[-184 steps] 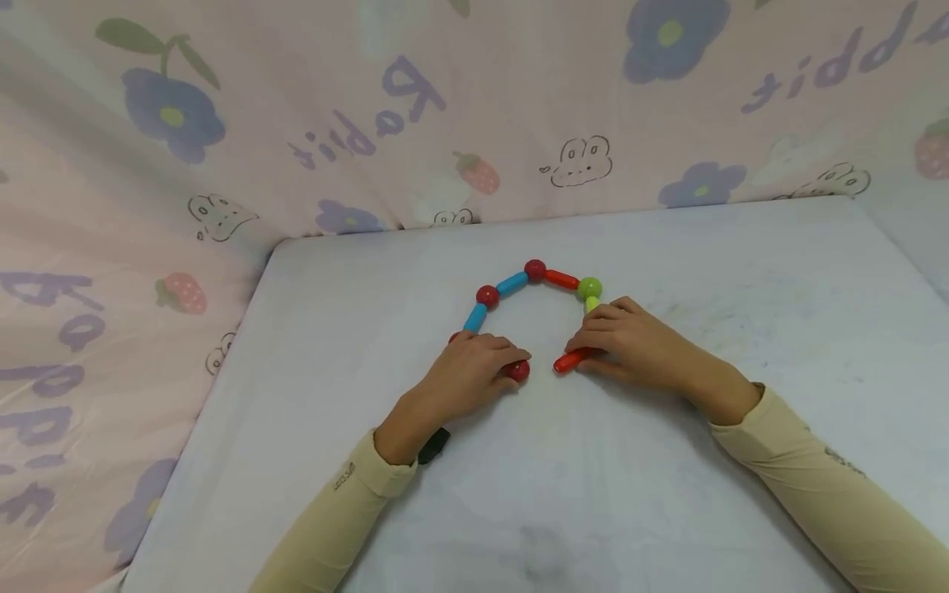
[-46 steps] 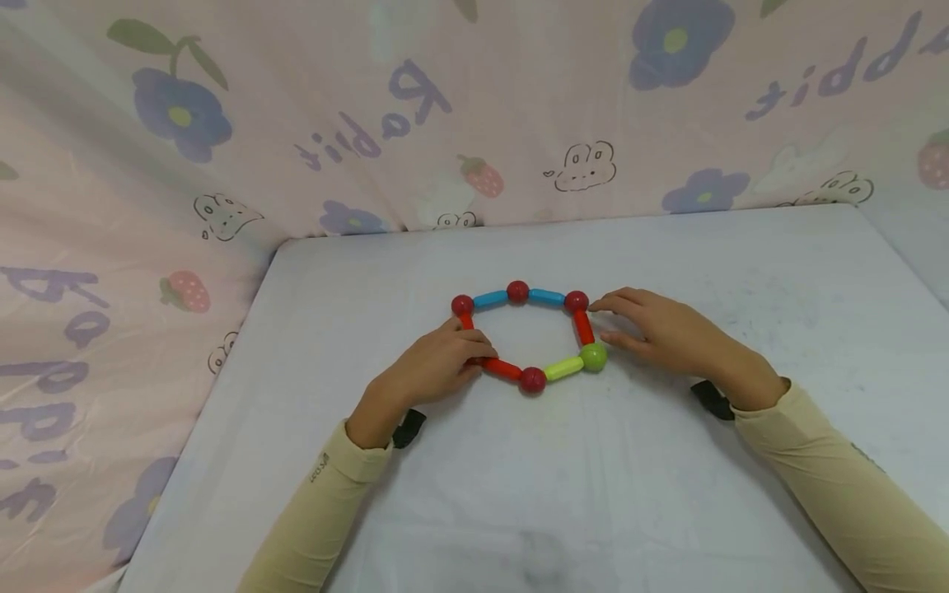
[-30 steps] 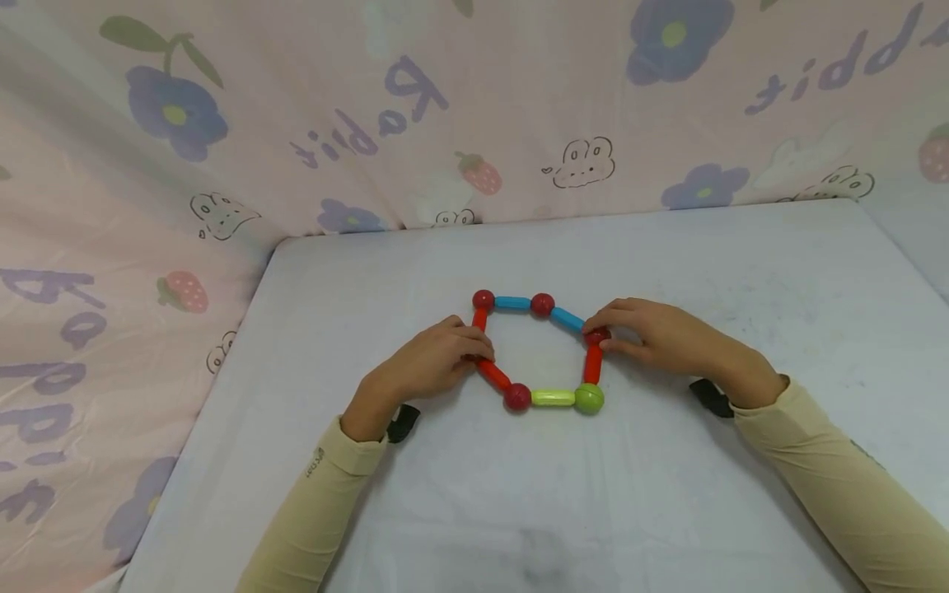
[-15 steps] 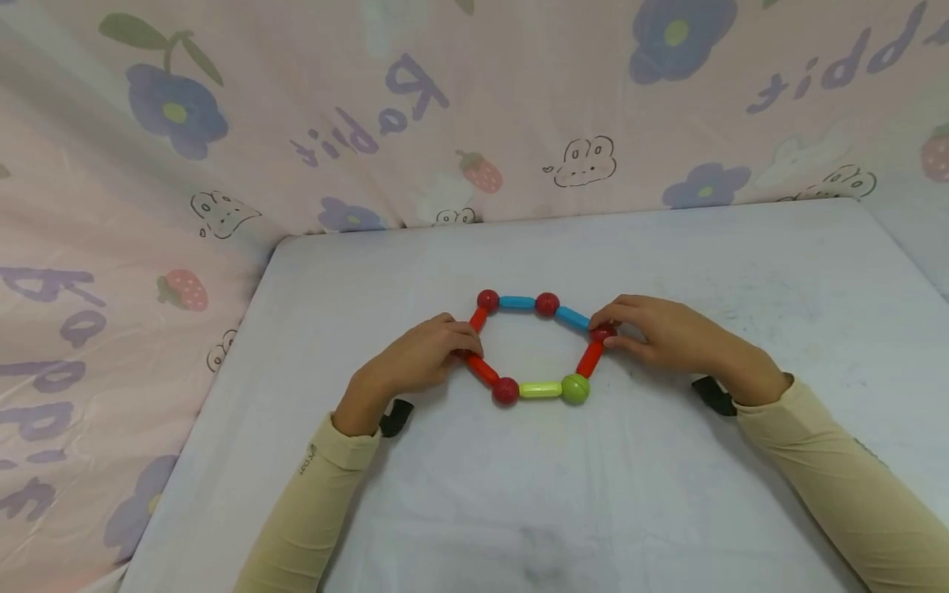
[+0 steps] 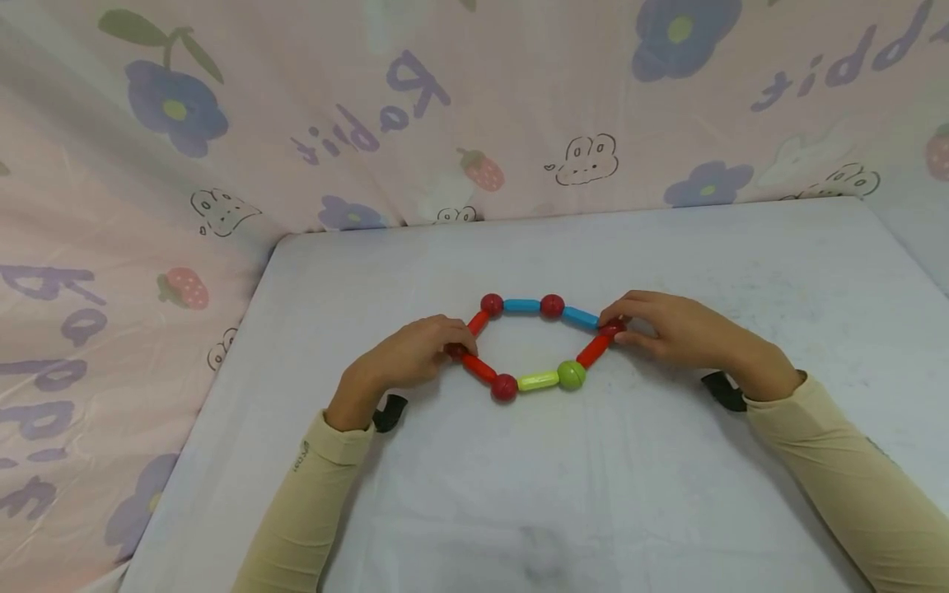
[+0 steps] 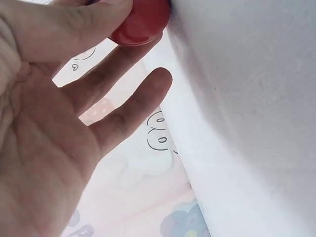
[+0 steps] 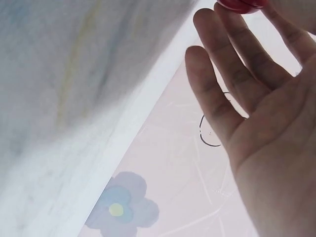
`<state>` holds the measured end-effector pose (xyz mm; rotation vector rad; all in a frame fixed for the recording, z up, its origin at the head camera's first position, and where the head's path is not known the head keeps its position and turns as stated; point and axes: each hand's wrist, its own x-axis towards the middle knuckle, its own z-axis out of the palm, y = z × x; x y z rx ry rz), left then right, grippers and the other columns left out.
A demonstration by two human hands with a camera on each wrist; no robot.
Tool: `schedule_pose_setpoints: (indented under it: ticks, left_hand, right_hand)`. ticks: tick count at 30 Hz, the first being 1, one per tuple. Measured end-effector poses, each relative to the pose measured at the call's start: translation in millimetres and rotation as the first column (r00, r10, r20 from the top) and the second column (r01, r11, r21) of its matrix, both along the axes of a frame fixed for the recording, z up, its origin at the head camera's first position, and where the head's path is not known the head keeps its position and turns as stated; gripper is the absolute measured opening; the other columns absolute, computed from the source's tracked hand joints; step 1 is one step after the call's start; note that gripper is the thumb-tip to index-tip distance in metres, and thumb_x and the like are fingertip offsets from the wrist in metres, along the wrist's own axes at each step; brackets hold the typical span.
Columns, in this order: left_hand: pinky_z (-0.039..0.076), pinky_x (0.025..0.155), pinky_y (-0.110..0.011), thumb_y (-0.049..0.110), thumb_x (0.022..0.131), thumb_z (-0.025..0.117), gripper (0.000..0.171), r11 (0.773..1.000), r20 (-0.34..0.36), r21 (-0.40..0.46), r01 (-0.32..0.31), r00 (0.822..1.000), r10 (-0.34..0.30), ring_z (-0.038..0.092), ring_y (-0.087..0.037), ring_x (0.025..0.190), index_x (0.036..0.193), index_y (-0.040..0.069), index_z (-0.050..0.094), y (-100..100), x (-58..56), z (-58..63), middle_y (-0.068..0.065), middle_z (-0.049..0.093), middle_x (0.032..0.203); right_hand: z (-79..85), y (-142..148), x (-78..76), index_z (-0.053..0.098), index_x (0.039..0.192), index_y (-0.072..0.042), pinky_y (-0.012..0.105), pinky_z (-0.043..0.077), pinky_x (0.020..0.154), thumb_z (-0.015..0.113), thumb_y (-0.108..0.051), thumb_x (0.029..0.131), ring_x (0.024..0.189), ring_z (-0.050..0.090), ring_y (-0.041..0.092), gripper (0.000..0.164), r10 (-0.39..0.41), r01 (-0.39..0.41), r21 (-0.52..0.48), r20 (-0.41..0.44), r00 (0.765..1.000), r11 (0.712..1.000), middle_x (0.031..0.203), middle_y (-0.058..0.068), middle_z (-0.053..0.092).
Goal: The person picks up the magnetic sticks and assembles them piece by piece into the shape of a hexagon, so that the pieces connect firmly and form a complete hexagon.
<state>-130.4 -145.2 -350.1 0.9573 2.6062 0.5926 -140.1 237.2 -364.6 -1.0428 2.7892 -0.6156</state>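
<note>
A closed six-sided ring of toy balls and rods lies on the table in the head view. Its front has a red ball (image 5: 504, 387), a yellow-green rod (image 5: 537, 380) and a green ball (image 5: 572, 375). Along the back run blue rods (image 5: 522, 305) joined by a red ball (image 5: 552, 305); red rods (image 5: 593, 351) form other sides. My left hand (image 5: 415, 350) pinches the left corner's red ball (image 6: 145, 24) between thumb and fingers. At the right corner, my right hand (image 5: 682, 329) pinches another red ball (image 7: 242, 5), mostly hidden by the fingers.
The white-covered table (image 5: 563, 478) extends around the ring. Behind and to the left hangs a pink curtain (image 5: 519, 107) with flowers and rabbits. Dark straps (image 5: 389, 413) show at both wrists.
Six seconds ago the chain had a gap at the front; now it is closed. Recently my right hand took the right corner ball, and both hands moved apart, stretching the ring sideways.
</note>
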Motion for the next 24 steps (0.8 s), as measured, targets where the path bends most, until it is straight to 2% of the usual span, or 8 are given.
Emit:
schedule_pose_setpoints:
  ticks: [5, 10, 18, 21, 24]
  left_hand:
    - [0.050, 0.101, -0.035, -0.011, 0.090, 0.057, 0.038, 1.000, -0.008, -0.005, 0.002, 1.000, -0.002, 0.057, -0.016, 0.106, 0.110, 0.017, 0.073, 0.9, 0.0, -0.3, 0.006, 0.068, 0.110]
    - [0.047, 0.108, -0.038, -0.012, 0.091, 0.056, 0.040, 1.000, -0.022, 0.000, 0.006, 1.000, -0.006, 0.057, -0.018, 0.115, 0.112, 0.018, 0.074, 2.6, 0.4, -1.5, 0.005, 0.069, 0.116]
    - [0.047, 0.108, -0.037, -0.008, 0.093, 0.058, 0.036, 1.000, -0.031, 0.014, 0.024, 0.999, -0.024, 0.057, -0.017, 0.114, 0.113, 0.018, 0.074, 7.5, -0.3, -5.5, 0.005, 0.068, 0.117]
    - [0.046, 0.109, -0.037, -0.008, 0.093, 0.058, 0.036, 1.000, -0.040, 0.006, 0.016, 0.999, -0.016, 0.058, -0.017, 0.115, 0.112, 0.019, 0.074, 9.1, 0.2, -6.6, 0.006, 0.068, 0.117]
    - [0.046, 0.110, -0.037, -0.009, 0.092, 0.058, 0.038, 1.000, -0.047, 0.007, 0.015, 0.999, -0.014, 0.058, -0.017, 0.117, 0.112, 0.018, 0.074, 11.7, 1.4, -6.5, 0.005, 0.067, 0.118]
  right_hand:
    - [-3.1, 0.3, -0.4, 0.069, 0.118, -0.027, 0.041, 0.055, 0.088, 0.067, -0.013, 0.095, 0.101, 0.060, 0.012, 0.027, 0.038, -0.038, -0.009, 0.004, 0.999, 0.999, 0.114, -0.006, 0.063]
    - [-4.4, -4.1, 0.5, 0.071, 0.116, -0.028, 0.044, 0.055, 0.089, 0.063, 0.001, 0.094, 0.106, 0.061, 0.020, 0.038, 0.085, -0.085, -0.024, 0.020, 0.996, 0.996, 0.119, 0.002, 0.060]
    - [-3.8, -7.0, 1.5, 0.072, 0.114, -0.027, 0.045, 0.055, 0.091, 0.058, 0.011, 0.091, 0.112, 0.059, 0.024, 0.047, 0.094, -0.093, -0.020, 0.042, 0.995, 0.995, 0.124, 0.005, 0.054]
    - [-3.7, -8.8, 2.5, 0.072, 0.114, -0.027, 0.047, 0.054, 0.091, 0.055, 0.007, 0.094, 0.112, 0.059, 0.025, 0.044, 0.070, -0.069, -0.010, 0.062, 0.996, 0.998, 0.128, 0.006, 0.053]
    - [-3.2, -11.9, 4.3, 0.071, 0.120, -0.025, 0.048, 0.053, 0.092, 0.053, -0.004, 0.098, 0.112, 0.059, 0.026, 0.035, 0.015, -0.017, 0.029, 0.069, 0.998, 0.999, 0.129, 0.008, 0.056]
